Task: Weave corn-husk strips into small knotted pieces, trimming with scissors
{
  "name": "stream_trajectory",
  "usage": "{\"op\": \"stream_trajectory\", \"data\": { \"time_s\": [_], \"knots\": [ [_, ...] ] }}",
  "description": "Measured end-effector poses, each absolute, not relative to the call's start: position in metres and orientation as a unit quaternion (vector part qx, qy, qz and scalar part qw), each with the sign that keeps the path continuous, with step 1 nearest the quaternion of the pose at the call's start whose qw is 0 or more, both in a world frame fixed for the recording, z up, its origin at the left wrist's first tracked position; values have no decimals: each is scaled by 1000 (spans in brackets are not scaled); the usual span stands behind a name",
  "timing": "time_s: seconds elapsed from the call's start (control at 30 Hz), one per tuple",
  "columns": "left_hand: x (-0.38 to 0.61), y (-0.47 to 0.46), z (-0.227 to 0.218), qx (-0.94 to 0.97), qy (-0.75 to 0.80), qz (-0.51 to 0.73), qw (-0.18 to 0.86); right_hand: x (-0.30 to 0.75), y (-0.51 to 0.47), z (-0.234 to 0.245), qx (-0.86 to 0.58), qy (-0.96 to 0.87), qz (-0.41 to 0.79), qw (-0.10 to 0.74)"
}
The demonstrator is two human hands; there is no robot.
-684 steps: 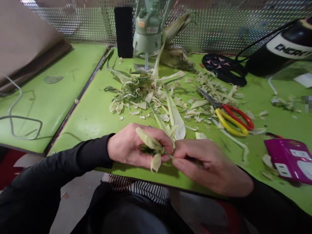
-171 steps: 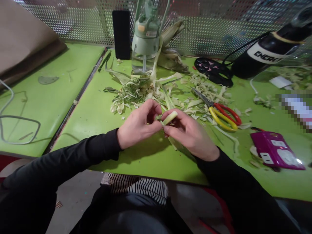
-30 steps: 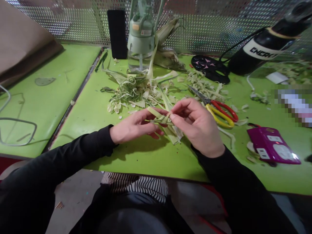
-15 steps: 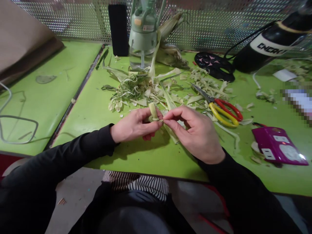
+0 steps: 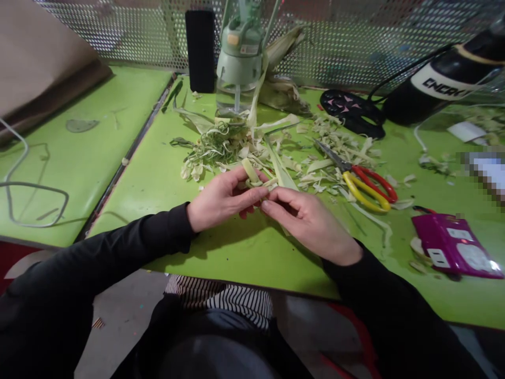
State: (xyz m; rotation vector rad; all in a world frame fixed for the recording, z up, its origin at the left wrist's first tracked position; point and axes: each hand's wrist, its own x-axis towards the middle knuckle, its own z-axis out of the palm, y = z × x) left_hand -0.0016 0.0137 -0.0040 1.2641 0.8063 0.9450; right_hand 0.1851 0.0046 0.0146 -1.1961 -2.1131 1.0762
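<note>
Between my hands is a small folded piece of pale green corn husk (image 5: 250, 171), one looped strip standing up from it. My left hand (image 5: 226, 199) is closed around it, thumb pressed along the near side. The fingers of my right hand (image 5: 311, 218) are pinched together against the husk piece's right end, touching my left thumb; the bit between those fingertips is mostly hidden. Just behind the right hand lies a long flat husk strip (image 5: 281, 168). A heap of husk shreds (image 5: 221, 139) spreads over the green table beyond both hands.
Scissors (image 5: 366, 187) with red and yellow handles lie right of my hands. Further right is a purple power strip (image 5: 457, 245). A water bottle (image 5: 240, 66), a black phone (image 5: 200, 52) and a dark bottle (image 5: 434, 79) stand at the back. Brown paper (image 5: 43, 63) is far left.
My right fingers have moved slightly down and under my left thumb, and the husk loop now tilts to the left. The whole view has shifted a little.
</note>
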Motion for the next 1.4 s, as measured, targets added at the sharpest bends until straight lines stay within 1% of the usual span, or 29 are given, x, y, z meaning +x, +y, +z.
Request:
{"op": "stream_trajectory", "data": {
  "time_s": [0.13, 0.37, 0.47, 0.5, 0.6, 0.67, 0.73, 0.87, 0.93, 1.0, 1.07, 1.13, 1.23, 1.3, 1.4],
  "knots": [
    [-3, 14, -5, 581, 347, 405, 615, 185, 2, 22, -411, -790, 391, 231],
    [-8, 20, -1, 591, 330, 398, 620, 188, 1, 27, -348, -828, 386, 210],
    [-13, 25, -3, 597, 332, 360, 635, 190, 4, 26, -351, -828, 391, 197],
    [-14, 26, -4, 603, 333, 337, 642, 190, 5, 25, -370, -818, 384, 214],
    [-13, 25, -5, 633, 321, 281, 646, 190, 9, 21, -450, -768, 329, 315],
    [-10, 21, -4, 647, 308, 266, 645, 189, 10, 17, -464, -757, 308, 342],
    [-7, 17, -2, 641, 303, 262, 655, 186, 10, 13, -446, -763, 318, 344],
    [-3, 10, -3, 598, 314, 254, 692, 182, 8, 7, -431, -724, 380, 381],
    [0, 3, -5, 593, 307, 207, 715, 182, 9, 5, -429, -693, 413, 406],
    [5, -8, -7, 605, 284, 133, 732, 186, 12, 4, -428, -661, 421, 450],
    [9, -18, -7, 603, 273, 99, 743, 191, 15, 5, -431, -636, 424, 479],
    [11, -22, -5, 579, 286, 123, 754, 195, 16, 10, -431, -635, 451, 456],
    [8, -16, 1, 536, 309, 208, 757, 198, 15, 20, -416, -672, 495, 361],
    [5, -10, 5, 523, 313, 253, 751, 197, 14, 26, -408, -701, 492, 316],
    [3, -5, 5, 511, 315, 272, 752, 193, 11, 27, -413, -715, 467, 315]
  ]
}}
